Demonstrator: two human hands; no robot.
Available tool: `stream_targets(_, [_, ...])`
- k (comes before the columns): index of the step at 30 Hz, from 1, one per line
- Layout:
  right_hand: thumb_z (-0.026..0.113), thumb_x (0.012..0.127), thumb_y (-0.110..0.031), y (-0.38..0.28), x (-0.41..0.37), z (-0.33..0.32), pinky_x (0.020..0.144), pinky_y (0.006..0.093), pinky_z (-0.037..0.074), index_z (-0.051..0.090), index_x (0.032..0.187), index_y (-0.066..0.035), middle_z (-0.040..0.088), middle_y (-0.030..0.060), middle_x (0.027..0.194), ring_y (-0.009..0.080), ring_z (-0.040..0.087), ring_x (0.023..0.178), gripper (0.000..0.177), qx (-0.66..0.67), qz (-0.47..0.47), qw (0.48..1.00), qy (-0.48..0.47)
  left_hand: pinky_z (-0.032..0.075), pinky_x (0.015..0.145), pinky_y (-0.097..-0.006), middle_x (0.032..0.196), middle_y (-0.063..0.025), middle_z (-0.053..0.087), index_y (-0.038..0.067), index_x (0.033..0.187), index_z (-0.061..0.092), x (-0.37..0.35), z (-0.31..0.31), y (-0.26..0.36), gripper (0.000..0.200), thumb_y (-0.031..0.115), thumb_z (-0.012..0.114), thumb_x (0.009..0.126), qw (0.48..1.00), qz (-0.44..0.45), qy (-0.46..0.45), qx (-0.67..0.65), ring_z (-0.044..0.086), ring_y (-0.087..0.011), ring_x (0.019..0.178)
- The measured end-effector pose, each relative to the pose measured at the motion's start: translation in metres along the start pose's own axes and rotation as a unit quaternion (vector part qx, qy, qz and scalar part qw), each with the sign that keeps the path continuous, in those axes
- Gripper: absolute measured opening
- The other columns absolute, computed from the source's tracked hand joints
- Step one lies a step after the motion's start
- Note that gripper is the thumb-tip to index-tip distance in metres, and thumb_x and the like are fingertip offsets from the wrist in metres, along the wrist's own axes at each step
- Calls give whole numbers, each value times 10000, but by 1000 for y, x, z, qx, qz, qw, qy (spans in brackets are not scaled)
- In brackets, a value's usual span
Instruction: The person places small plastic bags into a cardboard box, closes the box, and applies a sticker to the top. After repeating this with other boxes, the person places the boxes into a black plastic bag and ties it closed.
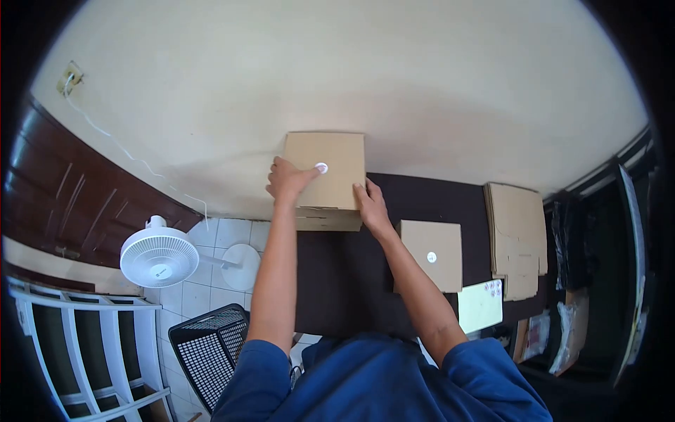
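Note:
A brown cardboard box (337,151) sits against the wall at the far edge of the dark table (330,281), apparently on top of another cardboard box (327,223). My left hand (287,181) grips its left side, the thumb lying on the top at a round white sticker (321,168). At the front right corner, my right hand (373,204) holds the same box with its fingers along the side. To the right, nearer to me, stands another closed cardboard box (429,239) with a round sticker (432,257) on its top.
Flat cardboard pieces (518,228) are stacked at the table's right end. A pale sheet with several round stickers (480,307) lies beside the nearer box. On the floor to the left stand a white fan (159,259) and a black plastic basket (207,352).

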State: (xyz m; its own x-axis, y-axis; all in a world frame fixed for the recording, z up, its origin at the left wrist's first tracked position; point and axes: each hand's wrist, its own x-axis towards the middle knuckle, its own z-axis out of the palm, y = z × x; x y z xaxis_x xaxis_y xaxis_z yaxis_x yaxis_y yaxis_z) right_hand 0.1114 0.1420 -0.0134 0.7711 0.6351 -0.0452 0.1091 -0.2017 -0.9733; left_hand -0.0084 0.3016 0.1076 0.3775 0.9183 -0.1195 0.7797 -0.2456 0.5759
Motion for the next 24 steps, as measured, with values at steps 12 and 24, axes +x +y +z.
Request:
stream_targets(12, [564,1025,-218,-54,-175,-156,1151,359,338,487,1453,20,524,158,1448,238,472,1364,495,81,-18,997,-1,428,1084,-418,1360,-217,548,-30,1436,448,-181,-16,0,740,159,808,817,952,231,-66,-192,546,-305,1275])
stream_targets(24, [694,947,-378,99,-201,-288,1093,367,417,475,1442,72,540,225,1426,285,542,1302,705,18,199,978,59,362,1153,-415,1497,-246,458,-12,1555,326,-252,196,-20,808,252,726,904,892,71,-277,-349,423,-344,1419])
